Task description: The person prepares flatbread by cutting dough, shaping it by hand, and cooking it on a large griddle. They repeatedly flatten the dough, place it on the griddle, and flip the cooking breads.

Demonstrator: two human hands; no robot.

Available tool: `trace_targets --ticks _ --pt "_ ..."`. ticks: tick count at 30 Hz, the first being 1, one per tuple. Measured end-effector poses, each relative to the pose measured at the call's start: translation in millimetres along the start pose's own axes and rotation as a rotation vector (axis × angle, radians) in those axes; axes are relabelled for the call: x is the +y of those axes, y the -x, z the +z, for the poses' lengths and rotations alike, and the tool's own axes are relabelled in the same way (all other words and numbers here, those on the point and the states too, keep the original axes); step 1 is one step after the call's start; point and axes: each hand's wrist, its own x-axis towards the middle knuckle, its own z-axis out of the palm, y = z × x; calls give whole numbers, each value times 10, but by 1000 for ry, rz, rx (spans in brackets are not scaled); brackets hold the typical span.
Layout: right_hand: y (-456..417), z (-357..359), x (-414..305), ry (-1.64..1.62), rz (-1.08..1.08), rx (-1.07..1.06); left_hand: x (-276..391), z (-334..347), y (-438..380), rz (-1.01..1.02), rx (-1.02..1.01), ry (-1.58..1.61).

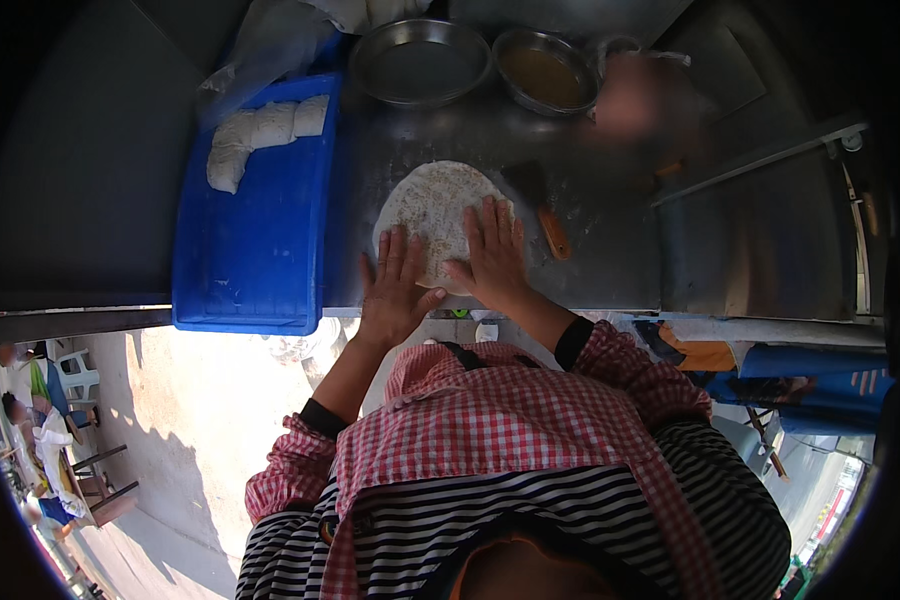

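Observation:
A round, flattened sheet of dough point(439, 199) with brownish specks over its top lies on the metal worktop point(607, 262). My left hand point(394, 281) rests with spread fingers on its lower left edge, the thumb pointing towards the table's front. On the dough's right side my right hand point(495, 251) lies palm down, fingers apart. Neither hand grips anything. Just right of the dough is a scraper with a wide dark blade and a wooden handle point(553, 232).
At the left, a blue plastic tray point(259, 240) juts past the worktop's front edge and holds several dough pieces point(270, 125). Behind the dough stand a wide metal pan point(420, 94) and a metal bowl point(547, 105) of brownish contents. Clear plastic sheeting point(270, 56) hangs over the tray's far end.

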Motion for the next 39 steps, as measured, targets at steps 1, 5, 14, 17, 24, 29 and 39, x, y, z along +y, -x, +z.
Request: trace_targets --ticks 1,5,14,17,24,29,39 --pt "-44 -34 0 7 17 -24 -42 -23 -48 -28 107 71" --pt "-423 79 221 -68 -78 83 -93 -41 -99 -254 423 339" --pt "-472 -98 44 -28 -182 -13 -423 37 -281 -555 478 480" --pt "-364 -101 -308 -67 -531 -90 -544 132 -284 -644 537 805" --pt "-368 -59 -467 -435 -611 -300 -766 193 -305 -634 497 764" --pt "-399 158 -396 -2052 357 -790 -564 -128 -415 -705 302 618" --pt "-385 -272 139 -503 -170 57 -166 -52 -554 -755 251 230"
